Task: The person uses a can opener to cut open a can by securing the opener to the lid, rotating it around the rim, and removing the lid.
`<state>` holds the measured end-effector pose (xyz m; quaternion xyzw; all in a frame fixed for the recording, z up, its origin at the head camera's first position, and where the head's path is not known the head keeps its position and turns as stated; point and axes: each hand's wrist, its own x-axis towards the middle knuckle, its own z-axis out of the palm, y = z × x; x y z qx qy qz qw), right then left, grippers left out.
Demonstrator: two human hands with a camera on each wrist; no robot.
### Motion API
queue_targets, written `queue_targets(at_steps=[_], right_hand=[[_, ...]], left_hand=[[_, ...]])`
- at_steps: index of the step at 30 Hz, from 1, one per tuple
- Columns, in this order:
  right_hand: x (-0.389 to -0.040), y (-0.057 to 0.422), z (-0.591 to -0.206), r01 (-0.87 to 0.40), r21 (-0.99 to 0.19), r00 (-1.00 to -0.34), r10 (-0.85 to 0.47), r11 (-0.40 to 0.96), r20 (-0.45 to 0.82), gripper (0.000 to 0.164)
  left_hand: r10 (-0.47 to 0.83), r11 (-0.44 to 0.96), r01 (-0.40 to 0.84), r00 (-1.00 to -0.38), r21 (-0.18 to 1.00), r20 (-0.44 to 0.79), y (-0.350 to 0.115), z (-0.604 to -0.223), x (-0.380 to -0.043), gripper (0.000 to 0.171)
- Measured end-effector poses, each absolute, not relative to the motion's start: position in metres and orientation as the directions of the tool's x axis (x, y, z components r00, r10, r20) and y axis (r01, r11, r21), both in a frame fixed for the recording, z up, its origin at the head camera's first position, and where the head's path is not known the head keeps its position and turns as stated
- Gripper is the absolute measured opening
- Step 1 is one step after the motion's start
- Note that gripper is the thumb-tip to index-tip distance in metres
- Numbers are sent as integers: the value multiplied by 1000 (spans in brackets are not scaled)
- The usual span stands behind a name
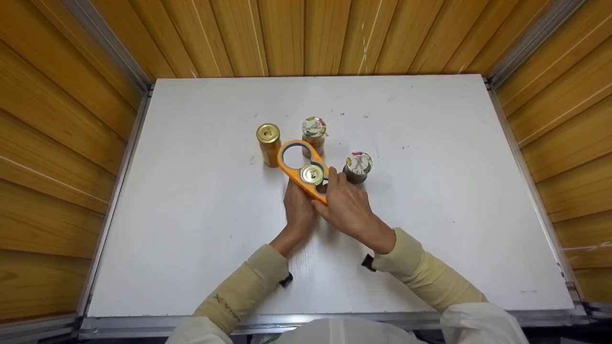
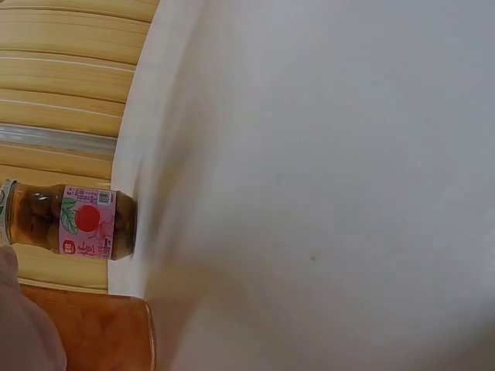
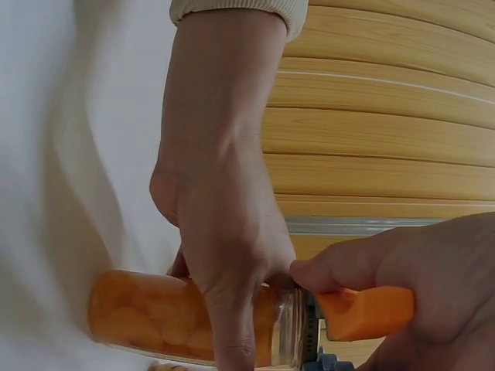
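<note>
My left hand (image 1: 300, 205) grips a glass jar of orange fruit pieces (image 3: 147, 313) around its side, with the base by the white tabletop. Over that jar's gold lid (image 1: 312, 174) sits an orange jar opener (image 1: 292, 177) with grey-lined openings; the lid shows inside the middle one. My right hand (image 1: 349, 203) holds the opener's narrow end, thumb along the near edge. In the right wrist view the opener's orange handle (image 3: 371, 311) lies between thumb and fingers, level with the lid. The left wrist view catches only part of the left hand (image 2: 27, 325).
Left of the opener stands another gold-lidded jar (image 1: 268, 136). Behind is a jar with a patterned lid (image 1: 314, 126), and a similar one (image 1: 358, 164) stands close beside the right hand. A pink-labelled jar (image 2: 87, 220) shows in the left wrist view. Wood-patterned walls (image 1: 330, 38) enclose the table.
</note>
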<state>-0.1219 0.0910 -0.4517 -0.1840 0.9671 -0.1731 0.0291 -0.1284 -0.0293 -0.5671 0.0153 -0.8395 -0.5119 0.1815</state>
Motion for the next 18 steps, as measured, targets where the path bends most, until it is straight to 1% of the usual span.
queue_targets(at_steps=[3, 6, 9, 12, 15, 17, 18], right_hand=[[-121, 87, -451, -333, -336, -937, -350, 881, 12, 75], [-121, 83, -452, -324, -334, -942, -336, 885, 23, 66], [-121, 81, -455, -312, -332, -947, -320, 890, 32, 63], [-122, 80, -460, -284, -306, -956, -292, 909, 22, 65], [-123, 78, -465, -267, -251, -963, -269, 930, 27, 67], [-124, 77, -468, -274, -206, -962, -266, 939, 63, 61], [-124, 76, -469, -282, -180, -959, -269, 942, 90, 56]], left_hand=[[-204, 523, 150, -934, 839, 294, -30, -569, -128, 46], [-221, 530, 130, -933, 838, 284, -30, -571, -128, 45], [-245, 473, 111, -936, 874, 252, -28, -571, -128, 43], [-259, 418, 109, -937, 902, 233, -25, -572, -127, 43], [-269, 427, 115, -931, 897, 247, -22, -573, -127, 51], [-277, 450, 117, -924, 885, 263, -21, -573, -127, 59], [-283, 449, 120, -921, 885, 268, -21, -573, -128, 62]])
